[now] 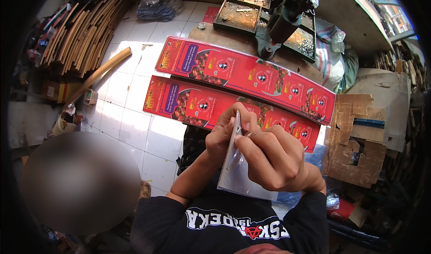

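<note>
In front of my chest I hold a pale, clear-plastic-covered panel (240, 175) almost edge-on, with small dark spots along its narrow edge. My left hand (224, 130) is closed around its upper end, the thumb and fingers pinching it. The fingers of my right hand (276, 157) press at the same edge just below, curled in a pinch. Something thin and shiny shows near the right fingertips, too small to name. Beyond both hands lie two long red printed strips, a far strip (242, 70) and a near strip (197, 108); my hands hide part of the near one.
A dark green hand press (285, 25) stands at the far side, beside a divided tray (238, 18) of small metal bits. Cut cardboard (341, 146) lies at the right. Stacked boards (90, 29) and a curved tube (101, 72) are at the left. A blurred patch covers the lower left.
</note>
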### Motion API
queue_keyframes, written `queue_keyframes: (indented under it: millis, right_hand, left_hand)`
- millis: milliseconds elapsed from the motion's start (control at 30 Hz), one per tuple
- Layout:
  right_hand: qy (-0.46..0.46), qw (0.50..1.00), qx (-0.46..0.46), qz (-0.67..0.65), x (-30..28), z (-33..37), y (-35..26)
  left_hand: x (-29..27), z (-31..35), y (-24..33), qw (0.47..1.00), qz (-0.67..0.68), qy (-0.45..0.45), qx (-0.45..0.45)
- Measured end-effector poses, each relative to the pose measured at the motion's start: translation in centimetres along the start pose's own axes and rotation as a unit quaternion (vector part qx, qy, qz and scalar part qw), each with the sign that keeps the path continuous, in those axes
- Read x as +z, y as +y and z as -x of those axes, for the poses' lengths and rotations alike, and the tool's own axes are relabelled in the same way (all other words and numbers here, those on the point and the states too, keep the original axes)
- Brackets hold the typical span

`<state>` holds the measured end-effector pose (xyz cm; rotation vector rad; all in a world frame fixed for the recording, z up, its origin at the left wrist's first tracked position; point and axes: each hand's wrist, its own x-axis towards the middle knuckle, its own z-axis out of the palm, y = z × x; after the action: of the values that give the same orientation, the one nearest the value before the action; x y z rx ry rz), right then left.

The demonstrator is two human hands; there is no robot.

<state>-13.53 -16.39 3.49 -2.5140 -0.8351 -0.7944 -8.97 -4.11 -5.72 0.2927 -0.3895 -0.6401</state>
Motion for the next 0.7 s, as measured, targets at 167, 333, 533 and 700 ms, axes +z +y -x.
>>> queue_keyframes:
  millis: [167, 333, 533, 700]
  right_hand:
    - [-0.088, 0.99, 0.05, 0.096, -0.4, 0.9, -0.2]
    - [0.0, 0.994, 0.099, -0.044, -0.2, 2.0, 1.2]
    - [0.108, 0.978, 0.158, -0.09, -3.3, 2.3, 0.9]
    - [0.18, 0.963, 0.181, -0.085, -3.8, 3.2, 0.0]
  left_hand:
    - [-0.4, 0.1, 2.0, 0.999, -0.004, 0.007, 0.05]
    - [-2.4, -0.6, 3.8, 0.993, 0.018, -0.002, 0.115]
    - [-2.8, 0.3, 3.1, 0.952, -0.092, 0.214, 0.196]
    - [-2.9, 0.0, 2.7, 0.897, -0.276, 0.216, 0.27]
